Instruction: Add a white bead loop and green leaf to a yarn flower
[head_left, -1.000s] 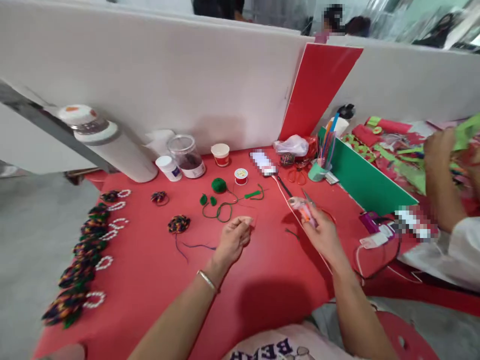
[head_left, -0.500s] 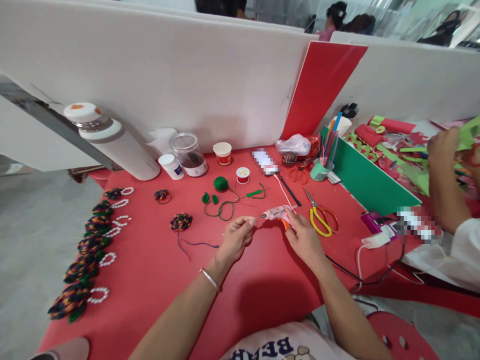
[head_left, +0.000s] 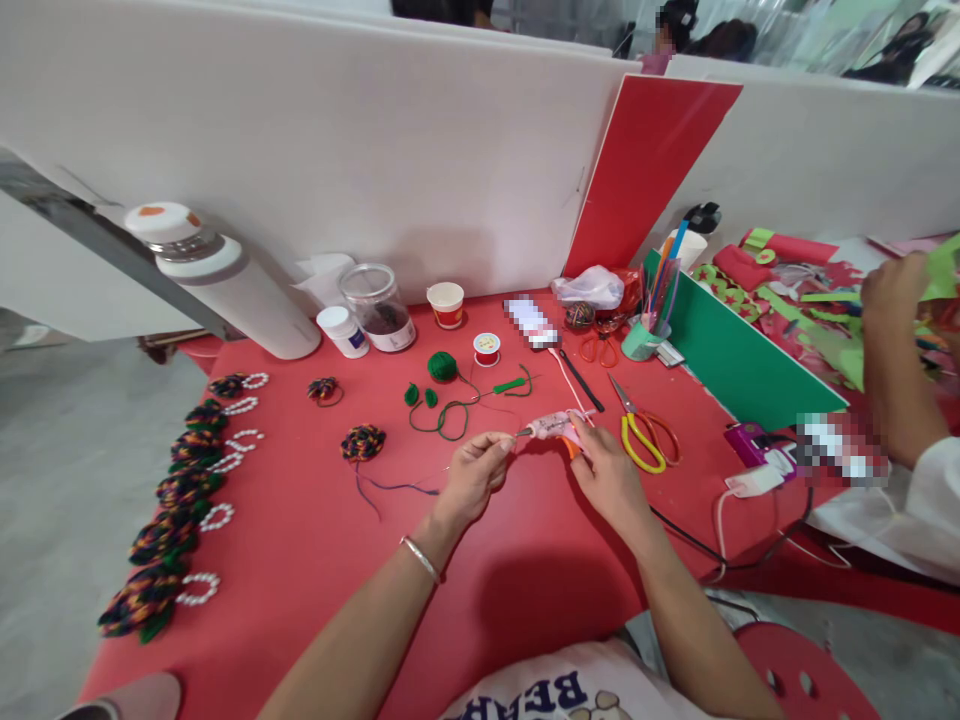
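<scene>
My right hand (head_left: pixel 606 467) is wrapped round a pink glue gun (head_left: pixel 551 426) whose metal tip points left. Close to that tip, my left hand (head_left: pixel 478 470) is closed in a pinch; what its fingertips hold is too small to name. A thin thread runs near these fingers. Left of my hands lies a dark multicoloured yarn flower (head_left: pixel 363 442) with a loose yarn tail. Beyond it are two small green leaves (head_left: pixel 420 396), a green yarn ball (head_left: pixel 442 367) and a green crochet hook (head_left: pixel 509 386). Yellow and red handled scissors (head_left: pixel 642 442) lie open right of the glue gun.
Several yarn pieces with white bead loops (head_left: pixel 187 487) line the left edge. A white bottle (head_left: pixel 225 285), a clear jar (head_left: pixel 379 310) and a paper cup (head_left: pixel 446 305) stand at the back. Right of a green divider (head_left: pixel 742 350), another person's hand (head_left: pixel 894 290) holds green material.
The view has shifted very slightly. My hands and the glue gun hold almost the same position, and the other person's hand has moved a little.
</scene>
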